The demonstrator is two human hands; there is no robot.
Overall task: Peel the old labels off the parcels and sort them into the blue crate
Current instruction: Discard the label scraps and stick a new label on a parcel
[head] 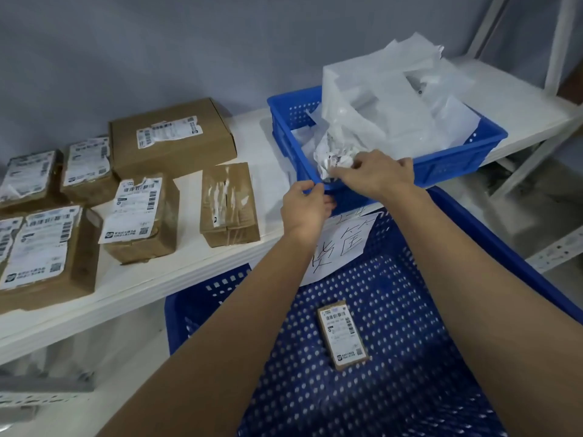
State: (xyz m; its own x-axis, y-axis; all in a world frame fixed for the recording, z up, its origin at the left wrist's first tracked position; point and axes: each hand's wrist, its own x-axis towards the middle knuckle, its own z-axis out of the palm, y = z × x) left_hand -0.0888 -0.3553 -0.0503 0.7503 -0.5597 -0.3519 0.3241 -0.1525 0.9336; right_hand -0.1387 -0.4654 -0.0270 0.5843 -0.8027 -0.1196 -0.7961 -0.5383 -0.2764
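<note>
Below both wrists, 1 small parcel (343,334) lies in the big blue crate (394,357). Right fingers (342,175) pinch a crumpled label (334,154) over the small bin (441,159); left fingers (310,188) grip its rim. Likely next: release it.

Head view: looks forward and down, close over the white shelf (195,263)
Shared views: one only

Both arms outstretched, left hand (304,205) and right hand (377,175) fingers curled.
</note>
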